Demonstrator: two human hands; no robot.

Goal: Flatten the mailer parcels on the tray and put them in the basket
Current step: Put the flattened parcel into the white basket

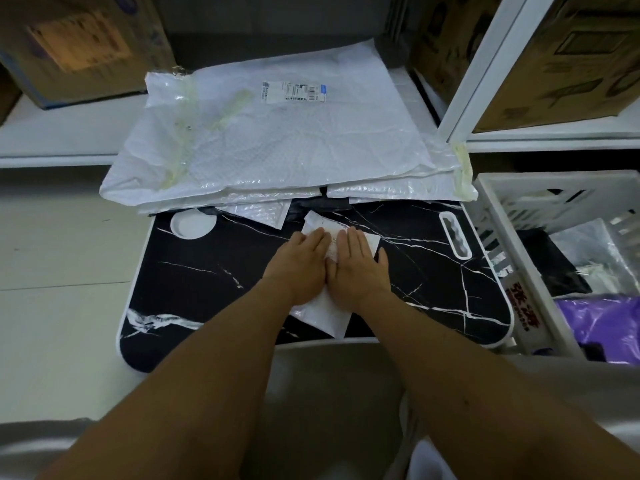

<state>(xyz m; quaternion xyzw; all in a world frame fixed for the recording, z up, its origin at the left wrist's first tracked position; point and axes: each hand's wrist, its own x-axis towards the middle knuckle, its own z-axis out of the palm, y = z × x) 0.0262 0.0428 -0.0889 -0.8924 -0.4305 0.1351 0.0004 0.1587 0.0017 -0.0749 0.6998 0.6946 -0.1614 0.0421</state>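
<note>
A small white mailer parcel [323,315] lies in the middle of the black marble-patterned tray [207,271]. My left hand [299,266] and my right hand [358,268] press flat on it side by side, fingers straight and pointing away from me. Only the parcel's far corner and near edge show around my hands. A stack of large white bubble mailers [277,147] covers the tray's far side. The white slatted basket [512,209] stands to the right of the tray.
The basket holds a black bag [550,265], a clear wrapped parcel [595,254] and a purple bag [602,323]. Cardboard boxes [79,46] sit on white shelves behind. A smaller bubble mailer [259,213] pokes out under the stack. Light floor lies at left.
</note>
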